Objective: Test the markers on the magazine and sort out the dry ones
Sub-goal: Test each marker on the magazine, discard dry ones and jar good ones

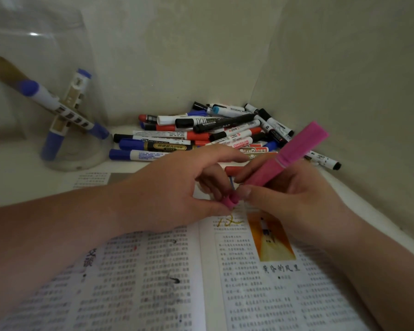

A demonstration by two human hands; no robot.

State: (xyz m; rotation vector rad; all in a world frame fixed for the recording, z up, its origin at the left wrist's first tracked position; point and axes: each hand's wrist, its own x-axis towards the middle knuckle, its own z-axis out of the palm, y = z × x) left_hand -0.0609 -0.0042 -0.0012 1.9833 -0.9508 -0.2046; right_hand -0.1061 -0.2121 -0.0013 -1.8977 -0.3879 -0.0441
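My right hand (294,199) grips a pink marker (289,152), tilted with its low end toward the page. My left hand (177,187) pinches the small pink cap (230,203) at that low end; whether the cap is on or off the tip I cannot tell. Both hands hover over the open magazine (167,278), which shows yellow scribbles (230,222) near the top of the right page and dark ink spots on the left page. A pile of markers (213,132) in black, red and blue lies behind the magazine in the corner.
A clear jar (46,96) at the back left holds three blue-capped markers (65,108). Walls close in behind and on the right. One white marker (325,161) lies apart at the pile's right edge.
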